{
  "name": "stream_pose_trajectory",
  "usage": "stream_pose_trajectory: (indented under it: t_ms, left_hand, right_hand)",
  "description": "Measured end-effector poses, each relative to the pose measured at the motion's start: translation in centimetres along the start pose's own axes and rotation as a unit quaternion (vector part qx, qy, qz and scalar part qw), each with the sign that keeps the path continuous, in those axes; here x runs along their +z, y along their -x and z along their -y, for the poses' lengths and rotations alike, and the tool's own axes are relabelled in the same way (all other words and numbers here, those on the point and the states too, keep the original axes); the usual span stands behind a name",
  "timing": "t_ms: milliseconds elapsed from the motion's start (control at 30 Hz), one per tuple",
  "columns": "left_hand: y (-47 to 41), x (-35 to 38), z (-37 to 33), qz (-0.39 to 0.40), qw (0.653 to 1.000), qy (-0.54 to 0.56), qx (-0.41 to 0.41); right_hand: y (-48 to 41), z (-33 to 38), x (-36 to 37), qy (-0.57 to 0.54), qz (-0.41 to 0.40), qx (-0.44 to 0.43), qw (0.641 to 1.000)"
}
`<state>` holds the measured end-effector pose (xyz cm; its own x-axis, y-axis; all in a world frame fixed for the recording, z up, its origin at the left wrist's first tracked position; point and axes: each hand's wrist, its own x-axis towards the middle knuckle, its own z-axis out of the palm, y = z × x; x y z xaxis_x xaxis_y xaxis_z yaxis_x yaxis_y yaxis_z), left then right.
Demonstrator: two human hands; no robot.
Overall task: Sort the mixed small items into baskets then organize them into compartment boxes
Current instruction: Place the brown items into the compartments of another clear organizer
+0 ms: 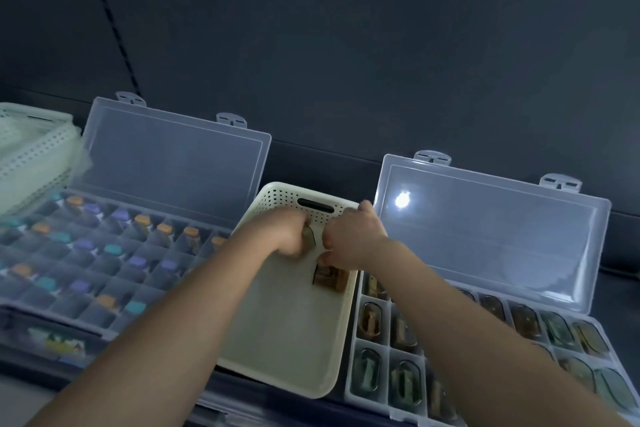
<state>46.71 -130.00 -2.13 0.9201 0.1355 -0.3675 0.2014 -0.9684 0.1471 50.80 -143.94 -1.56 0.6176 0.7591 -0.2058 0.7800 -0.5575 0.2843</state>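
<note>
A cream perforated basket (287,340) lies between two open clear compartment boxes. My left hand (282,234) is inside the basket at its far end, closed around a small grey-brown item (308,236). My right hand (351,239) is right beside it, fingers curled; what it holds, if anything, is hidden. A small brown packet (330,279) lies on the basket floor just under my right hand. The left box (90,267) holds small bottles with orange, purple and teal caps. The right box (398,357) holds oval clear-packed items in its cells.
A stack of white perforated baskets (33,152) stands at the far left behind the left box. Both box lids stand upright against a dark wall. A dark lower box with a coloured label (57,340) lies under the left box's front edge.
</note>
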Motion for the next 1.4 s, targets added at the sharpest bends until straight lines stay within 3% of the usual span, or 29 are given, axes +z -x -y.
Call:
stream_pose_trajectory:
  t_ms: [67, 200, 400, 633, 767, 1067, 1267, 1400]
  left_hand:
    - [0.2, -0.1, 0.2, 0.026, 1.0, -0.003, -0.012]
    - [0.6, -0.2, 0.9, 0.0, 0.997, 0.057, -0.045]
    - [0.9, -0.9, 1.6, -0.071, 0.968, 0.233, -0.053]
    - [2.3, -1.7, -0.5, -0.17, 0.892, 0.418, -0.02]
    - [4.0, -2.1, -4.0, -0.152, 0.847, 0.508, 0.022]
    - [9.0, -0.3, -14.4, -0.136, 0.807, 0.562, 0.12]
    - [11.7, 2.9, -20.9, -0.114, 0.842, 0.5, 0.169]
    - [13.1, 5.0, -24.7, -0.122, 0.892, 0.406, 0.158]
  right_hand:
    - [0.0, 0.6, 0.1, -0.03, 0.029, -0.035, 0.999]
    - [0.2, 1.2, 0.4, -0.127, 0.064, -0.055, 0.988]
    - [1.4, 0.7, -0.1, -0.217, -0.044, -0.007, 0.975]
    - [5.7, -1.7, -1.4, -0.42, -0.173, 0.089, 0.887]
    - [9.6, -3.9, -1.2, -0.472, -0.229, 0.113, 0.843]
    - [20.8, -9.4, 1.3, -0.51, -0.264, 0.136, 0.807]
    - [27.8, -12.5, 4.5, -0.512, -0.22, 0.172, 0.812]
    - [31.4, -14.0, 6.3, -0.496, -0.206, 0.162, 0.828]
